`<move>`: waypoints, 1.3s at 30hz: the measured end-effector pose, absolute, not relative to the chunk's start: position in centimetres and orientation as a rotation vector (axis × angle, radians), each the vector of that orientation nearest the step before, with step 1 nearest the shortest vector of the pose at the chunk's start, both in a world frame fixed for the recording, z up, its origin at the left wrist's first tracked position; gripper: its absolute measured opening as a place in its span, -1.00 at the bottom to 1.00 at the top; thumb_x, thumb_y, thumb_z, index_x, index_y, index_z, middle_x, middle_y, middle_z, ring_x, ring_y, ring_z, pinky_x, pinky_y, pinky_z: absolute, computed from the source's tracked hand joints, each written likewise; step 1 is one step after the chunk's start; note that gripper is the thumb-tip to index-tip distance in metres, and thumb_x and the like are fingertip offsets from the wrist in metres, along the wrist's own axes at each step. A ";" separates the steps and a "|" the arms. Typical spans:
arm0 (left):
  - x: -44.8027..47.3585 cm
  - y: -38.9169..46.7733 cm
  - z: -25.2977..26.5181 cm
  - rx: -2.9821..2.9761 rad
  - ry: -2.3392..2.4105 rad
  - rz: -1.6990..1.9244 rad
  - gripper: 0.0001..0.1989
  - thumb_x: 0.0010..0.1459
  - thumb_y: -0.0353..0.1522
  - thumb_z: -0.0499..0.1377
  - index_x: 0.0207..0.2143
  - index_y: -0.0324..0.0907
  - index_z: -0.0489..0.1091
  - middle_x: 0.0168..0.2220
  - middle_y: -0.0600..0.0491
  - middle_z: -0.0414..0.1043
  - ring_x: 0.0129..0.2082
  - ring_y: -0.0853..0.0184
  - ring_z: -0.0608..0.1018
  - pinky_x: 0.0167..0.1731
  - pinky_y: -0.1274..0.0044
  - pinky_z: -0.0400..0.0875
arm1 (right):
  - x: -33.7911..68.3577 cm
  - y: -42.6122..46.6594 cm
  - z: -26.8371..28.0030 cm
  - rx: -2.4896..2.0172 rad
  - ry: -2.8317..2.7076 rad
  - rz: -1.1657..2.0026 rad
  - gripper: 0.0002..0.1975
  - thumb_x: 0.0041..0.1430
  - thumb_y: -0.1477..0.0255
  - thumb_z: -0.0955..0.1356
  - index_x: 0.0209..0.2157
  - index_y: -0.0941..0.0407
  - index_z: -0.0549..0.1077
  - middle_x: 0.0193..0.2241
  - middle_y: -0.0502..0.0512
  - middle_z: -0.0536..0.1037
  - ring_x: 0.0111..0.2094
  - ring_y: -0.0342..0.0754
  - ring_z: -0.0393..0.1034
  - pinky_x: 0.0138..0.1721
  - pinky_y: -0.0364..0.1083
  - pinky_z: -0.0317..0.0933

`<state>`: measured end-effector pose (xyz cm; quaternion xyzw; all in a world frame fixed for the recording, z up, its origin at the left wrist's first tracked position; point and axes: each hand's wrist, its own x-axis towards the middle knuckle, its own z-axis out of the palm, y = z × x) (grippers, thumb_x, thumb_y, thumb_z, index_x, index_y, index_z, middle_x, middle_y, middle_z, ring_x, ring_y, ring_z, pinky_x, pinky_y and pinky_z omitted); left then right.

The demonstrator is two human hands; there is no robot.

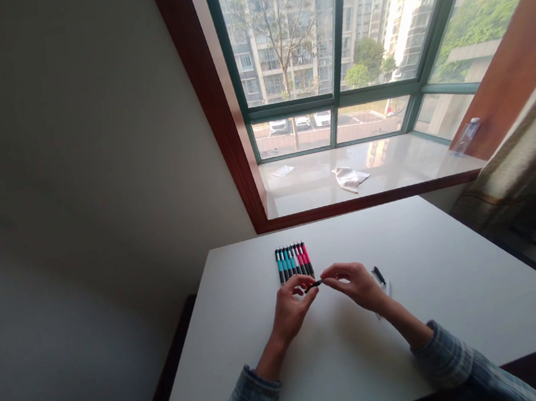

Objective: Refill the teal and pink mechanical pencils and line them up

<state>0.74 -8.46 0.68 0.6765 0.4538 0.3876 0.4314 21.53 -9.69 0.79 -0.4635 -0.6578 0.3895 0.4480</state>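
My left hand (291, 306) pinches a short black pen part (312, 285) between thumb and fingertips. From the other side, the fingertips of my right hand (356, 284) close on the right end of the same part. Just beyond my left hand lies a neat row of click pens (293, 260), teal on the left and pink on the right, with black grips. My left fingers cover some of their lower ends. Beside my right hand, partly hidden by it, are a black pen piece (378, 275) and a white pen piece (388, 288).
The white table (239, 293) stands against a window sill (305, 190). On the sill are a crumpled white cloth or tissue (350, 178), a flat white packet (283, 171) and a clear bottle (466, 137). A curtain (499, 170) hangs at the right.
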 end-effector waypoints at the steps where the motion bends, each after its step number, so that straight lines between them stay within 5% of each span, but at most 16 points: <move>1: 0.8 -8.5 0.7 1.699 1.135 0.965 -0.84 0.17 -0.26 0.30 -0.24 -0.13 0.55 -0.24 0.01 0.58 -0.21 0.21 0.55 -0.18 0.39 0.41 | 21.5 -9.8 0.9 -1.179 -1.657 0.915 -0.77 0.26 0.22 0.43 -0.24 0.08 0.65 -0.31 0.08 0.69 -0.28 0.00 0.57 -0.17 -0.04 0.42; 7: 0.9 -8.7 0.9 1.756 1.130 0.945 -0.85 0.17 -0.26 0.31 -0.25 -0.12 0.55 -0.22 0.02 0.59 -0.21 0.21 0.56 -0.20 0.38 0.41 | 21.7 -10.1 1.2 -1.305 -1.839 0.722 -0.65 0.37 0.21 0.33 -0.40 0.11 0.58 -0.48 0.04 0.60 -0.47 -0.08 0.41 -0.38 -0.10 0.24; 13: 0.8 -8.6 0.8 1.764 1.129 0.947 -0.84 0.18 -0.25 0.30 -0.24 -0.12 0.55 -0.22 0.01 0.59 -0.22 0.21 0.56 -0.20 0.38 0.40 | 21.7 -10.3 1.3 -1.179 -1.852 0.755 -0.84 0.31 0.30 0.39 -0.18 0.10 0.53 -0.34 0.04 0.62 -0.35 -0.07 0.45 -0.30 -0.12 0.29; 19: 0.8 -8.7 0.9 1.794 1.118 0.946 -0.85 0.18 -0.24 0.31 -0.25 -0.12 0.55 -0.22 0.01 0.58 -0.22 0.22 0.56 -0.21 0.40 0.40 | 21.7 -10.2 1.0 -1.243 -1.949 0.746 -0.71 0.40 0.29 0.31 -0.37 0.12 0.53 -0.47 0.01 0.57 -0.47 -0.11 0.38 -0.37 -0.12 0.19; 26: 0.9 -8.7 1.1 1.810 1.107 0.953 -0.85 0.18 -0.24 0.31 -0.25 -0.11 0.56 -0.24 0.01 0.58 -0.24 0.22 0.56 -0.22 0.40 0.41 | 21.9 -10.3 1.1 -1.198 -1.942 0.715 -0.82 0.34 0.30 0.37 -0.26 0.12 0.52 -0.44 0.01 0.55 -0.43 -0.10 0.37 -0.37 -0.15 0.19; 31: 0.9 -8.8 1.2 1.830 1.101 0.957 -0.89 0.15 -0.29 0.32 -0.27 -0.11 0.56 -0.26 0.02 0.57 -0.24 0.22 0.56 -0.25 0.41 0.41 | 21.8 -10.2 1.0 -1.229 -1.978 0.735 -0.63 0.45 0.30 0.25 -0.42 0.12 0.51 -0.48 0.01 0.57 -0.46 -0.11 0.39 -0.36 -0.13 0.17; 39: 0.7 -8.8 1.1 1.836 1.093 0.940 -0.87 0.18 -0.26 0.31 -0.25 -0.11 0.56 -0.24 0.01 0.58 -0.22 0.22 0.56 -0.22 0.40 0.41 | 22.1 -10.4 1.0 -1.197 -1.967 0.735 -0.80 0.37 0.33 0.33 -0.32 0.11 0.49 -0.43 0.00 0.55 -0.43 -0.12 0.35 -0.36 -0.14 0.18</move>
